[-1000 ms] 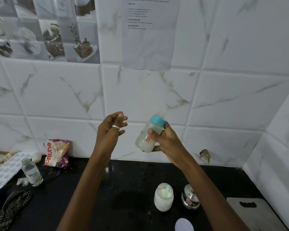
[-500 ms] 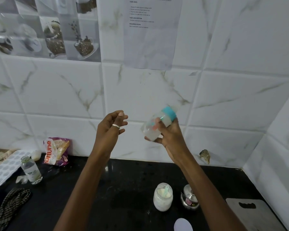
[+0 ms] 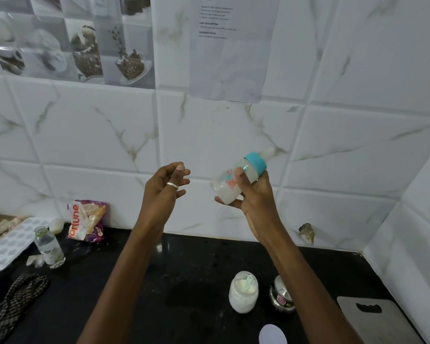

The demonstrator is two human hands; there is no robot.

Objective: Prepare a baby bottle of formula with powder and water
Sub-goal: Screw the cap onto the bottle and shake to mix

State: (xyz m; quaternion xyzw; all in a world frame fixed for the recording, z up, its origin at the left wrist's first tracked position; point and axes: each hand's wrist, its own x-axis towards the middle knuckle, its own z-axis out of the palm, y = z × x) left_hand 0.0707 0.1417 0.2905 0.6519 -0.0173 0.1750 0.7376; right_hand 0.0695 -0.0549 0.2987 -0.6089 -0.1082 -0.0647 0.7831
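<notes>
My right hand (image 3: 255, 197) grips a baby bottle (image 3: 236, 178) with a blue collar and a teat, held high in front of the wall tiles. The bottle is tilted with its top to the upper right and holds milky white liquid. To its left my left hand (image 3: 166, 187) hangs in the air, fingers loosely curled and apart, holding nothing; a ring is on one finger. On the black counter (image 3: 189, 281) below stands an open powder jar (image 3: 243, 292) with a pale scoop inside. A small clear water bottle (image 3: 49, 247) without a cap stands at the left.
A steel pot (image 3: 282, 296) stands right of the powder jar, a white lid (image 3: 272, 333) lies at the front edge, and a grey cutting board (image 3: 375, 321) is at the right. At the left are a snack packet (image 3: 87, 220), a white tray (image 3: 9, 245) and a checked cloth (image 3: 13, 301).
The bottle in my right hand has swung from nearly upright to tilted, with its top now pointing to the upper right. My left hand has stayed where it was.
</notes>
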